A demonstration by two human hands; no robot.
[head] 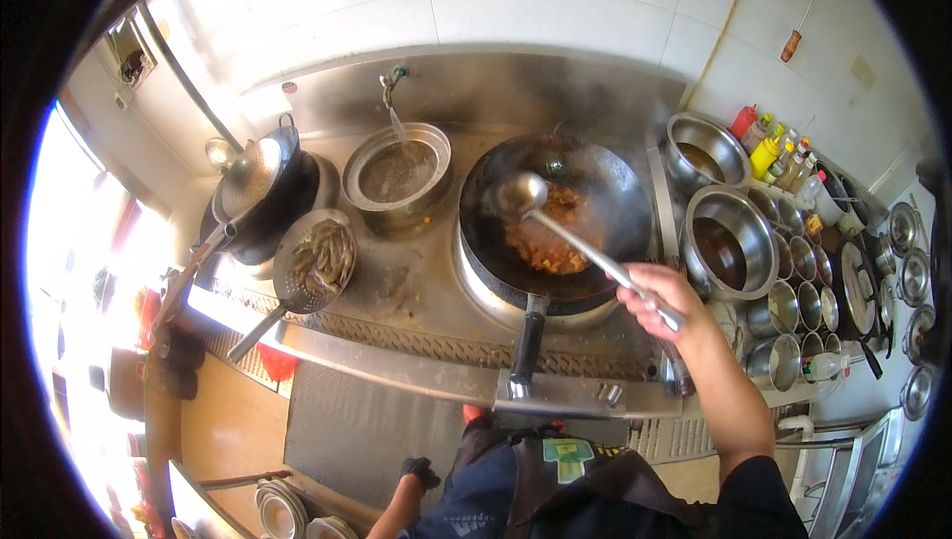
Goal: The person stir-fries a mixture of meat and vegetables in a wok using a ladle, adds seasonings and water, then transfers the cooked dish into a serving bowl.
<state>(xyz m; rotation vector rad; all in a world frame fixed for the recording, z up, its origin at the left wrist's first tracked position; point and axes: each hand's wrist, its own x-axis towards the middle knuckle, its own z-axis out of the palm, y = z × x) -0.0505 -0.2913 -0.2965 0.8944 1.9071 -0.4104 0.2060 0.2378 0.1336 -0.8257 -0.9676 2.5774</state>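
Observation:
My right hand (658,301) grips the handle of a steel ladle (520,193), whose bowl hangs over the left part of a black wok (625,197). Steaming reddish-brown food (558,241) lies in the bottom of the wok, which sits on a round burner with its black handle (528,342) towards me. My left hand (422,472), in a dark glove, hangs low beside my body, away from the stove; its fingers look curled, and whether it holds anything is unclear. A perforated strainer (297,301) with raw shrimp (325,256) rests left of the wok.
Water runs from a tap (393,78) into a metal pot (398,200). Another wok (275,204) stands at the left. Steel bowls of dark liquid (732,241), squeeze bottles (764,156) and several seasoning tins (773,368) line the right. Stacked bowls (281,509) are at lower left.

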